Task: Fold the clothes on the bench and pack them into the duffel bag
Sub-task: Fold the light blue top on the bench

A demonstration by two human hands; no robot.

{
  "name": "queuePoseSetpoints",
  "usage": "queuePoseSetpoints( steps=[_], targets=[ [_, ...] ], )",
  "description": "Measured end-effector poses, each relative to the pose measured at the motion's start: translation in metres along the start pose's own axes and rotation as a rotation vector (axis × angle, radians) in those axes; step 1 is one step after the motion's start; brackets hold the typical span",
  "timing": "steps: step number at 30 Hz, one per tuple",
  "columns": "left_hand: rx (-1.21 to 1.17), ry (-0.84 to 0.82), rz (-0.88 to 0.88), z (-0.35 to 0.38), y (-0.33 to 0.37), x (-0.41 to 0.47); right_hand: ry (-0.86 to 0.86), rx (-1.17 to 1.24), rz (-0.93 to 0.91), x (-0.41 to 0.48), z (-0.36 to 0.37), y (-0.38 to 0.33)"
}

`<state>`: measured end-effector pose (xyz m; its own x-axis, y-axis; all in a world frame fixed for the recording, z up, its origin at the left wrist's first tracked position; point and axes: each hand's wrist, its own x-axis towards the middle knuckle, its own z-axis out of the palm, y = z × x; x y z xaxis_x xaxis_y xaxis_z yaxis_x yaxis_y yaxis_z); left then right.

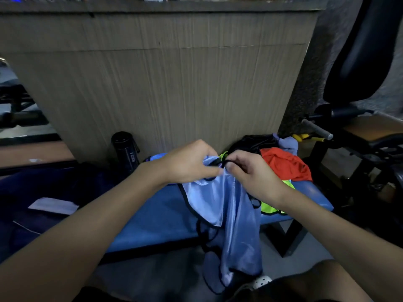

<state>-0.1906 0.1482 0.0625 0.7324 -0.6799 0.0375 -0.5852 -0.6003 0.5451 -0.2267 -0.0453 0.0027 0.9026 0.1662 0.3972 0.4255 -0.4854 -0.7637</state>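
Note:
A light blue mesh vest (pixel 235 216) with black trim hangs from both my hands over the front edge of the blue padded bench (pixel 161 216). My left hand (pixel 189 163) pinches its top edge. My right hand (pixel 248 171) grips the black trim right beside it. On the bench's right end lie a red garment (pixel 285 163), a neon yellow-green one (pixel 270 207), a black one (pixel 250 141) and a pale purple one (pixel 289 142). The dark navy duffel bag (pixel 43 192) sits at the left, with a white tag on it.
A black bottle (pixel 125 149) stands at the back of the bench against a wood-grain panel (pixel 165 83). Gym equipment with a black seat and a grey-handled bar (pixel 318 128) fills the right. My knee and a white shoe (pixel 261 281) show at the bottom.

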Motion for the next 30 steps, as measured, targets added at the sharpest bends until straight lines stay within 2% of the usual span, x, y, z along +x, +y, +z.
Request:
queuePoseSetpoints(
  steps=[5, 10, 14, 16, 19, 24, 30],
  targets=[
    [-0.063, 0.078, 0.047, -0.008, 0.008, -0.004, -0.029, -0.018, 0.027, -0.003, -0.003, 0.005],
    [-0.103, 0.255, 0.003, -0.025, -0.001, -0.004, -0.057, -0.341, 0.024, -0.011, -0.012, 0.017],
    [0.104, 0.426, -0.078, -0.047, -0.021, -0.005, -0.026, -0.418, 0.023, -0.014, -0.022, 0.028],
    [0.246, 0.401, -0.144, -0.049, -0.027, -0.005, -0.025, -0.420, 0.002, -0.011, -0.026, 0.026],
    [0.275, 0.276, -0.122, -0.034, -0.021, -0.007, -0.076, -0.449, -0.067, -0.004, -0.026, 0.013],
    [0.011, 0.025, 0.000, 0.011, -0.013, -0.001, -0.167, -0.404, -0.134, 0.003, -0.018, -0.012],
    [-0.196, 0.063, 0.043, 0.021, -0.018, 0.000, -0.189, -0.322, -0.026, 0.001, -0.025, -0.019]
  ],
)
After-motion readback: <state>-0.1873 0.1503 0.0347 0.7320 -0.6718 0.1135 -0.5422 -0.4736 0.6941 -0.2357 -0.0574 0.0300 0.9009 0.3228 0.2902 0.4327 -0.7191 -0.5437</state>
